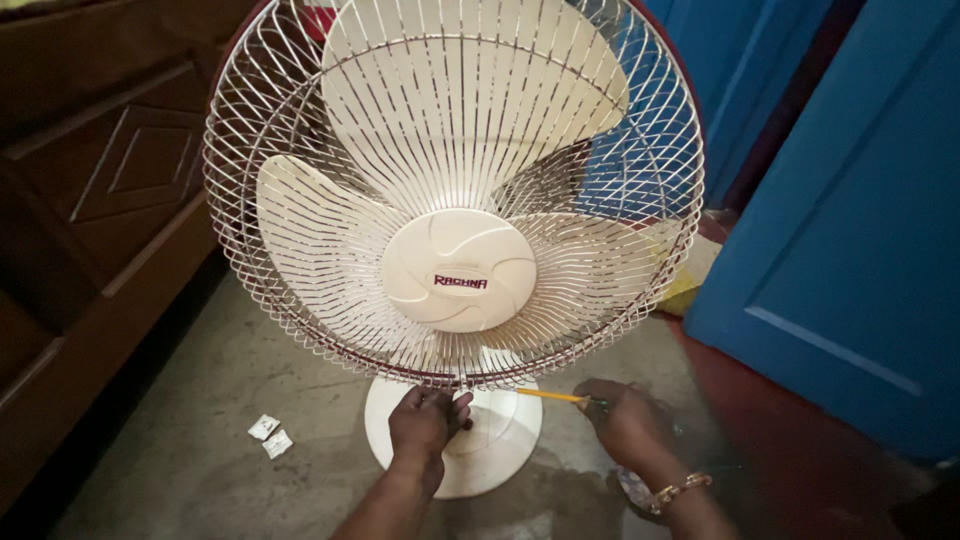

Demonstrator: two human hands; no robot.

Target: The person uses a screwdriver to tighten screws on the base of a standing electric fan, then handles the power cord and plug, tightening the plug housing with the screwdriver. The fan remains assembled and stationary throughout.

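A cream pedestal fan stands in front of me, its wire guard ringed in dark red and its three blades still. My left hand grips the lower rim of the guard, just above the round cream base. My right hand, with a bracelet on its wrist, holds a screwdriver with a yellow shaft. The screwdriver's tip points left at the bottom of the guard, close to my left hand.
A dark wooden panelled door lines the left side. A blue door stands on the right. Two small white packets lie on the grey concrete floor left of the base. Something yellow sits behind the fan.
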